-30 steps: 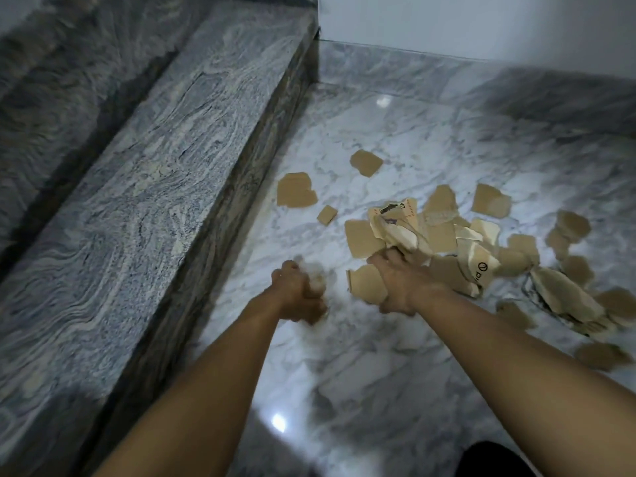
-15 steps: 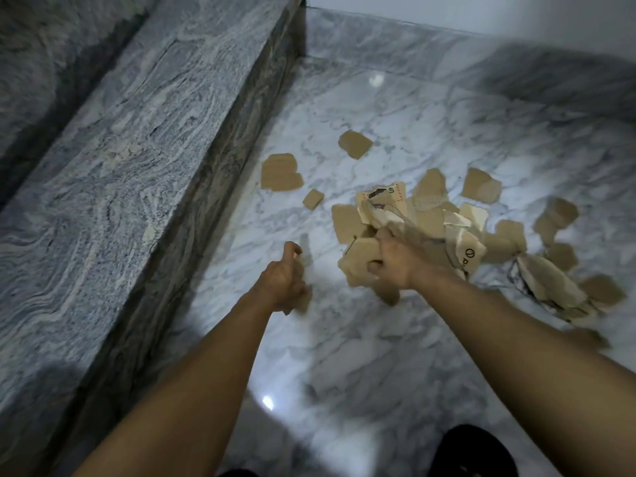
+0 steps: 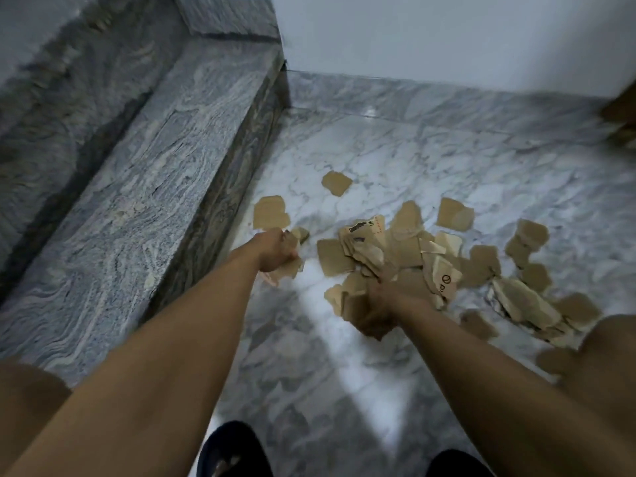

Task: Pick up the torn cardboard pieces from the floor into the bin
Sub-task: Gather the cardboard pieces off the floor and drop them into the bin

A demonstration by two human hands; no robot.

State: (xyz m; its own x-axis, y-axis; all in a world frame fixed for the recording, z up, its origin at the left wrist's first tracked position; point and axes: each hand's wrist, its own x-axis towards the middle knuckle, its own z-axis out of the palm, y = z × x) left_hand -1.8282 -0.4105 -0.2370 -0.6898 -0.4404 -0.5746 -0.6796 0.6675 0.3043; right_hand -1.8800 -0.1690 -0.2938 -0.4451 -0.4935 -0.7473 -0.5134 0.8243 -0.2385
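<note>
granite step (image 3: 144, 187) runs up the left side, 7 to 11 o'clock. left hand (image 3: 275, 251) sits just off its edge, about 10 o'clock from frame centre, fingers curled tight round a few cardboard scraps (image 3: 290, 268) that stick out below the fist. flat piece (image 3: 270, 211) lies on the floor (image 3: 309, 356) at that hand's 12; touching it or just clear, can't tell. single piece (image 3: 336, 183) lies further out at the hand's 1 o'clock, apart from the rest. main pile (image 3: 399, 249) is at frame centre: overlapping torn cardboard, some with black print. right hand (image 3: 382, 304) is at the pile's 6 o'clock edge, motion-blurred; fingers look closed on a bunch (image 3: 344, 297) of cardboard, finer detail not readable. loose pieces (image 3: 530, 235) lie flat on the marble from the pile's 3 round to 5 o'clock. white wall (image 3: 447, 39) at 12. dark shoes (image 3: 230, 449) at the bottom edge, 6 o'clock. blurred brown thing (image 3: 621, 108) at the far right edge, 2 o'clock, can't identify.
</note>
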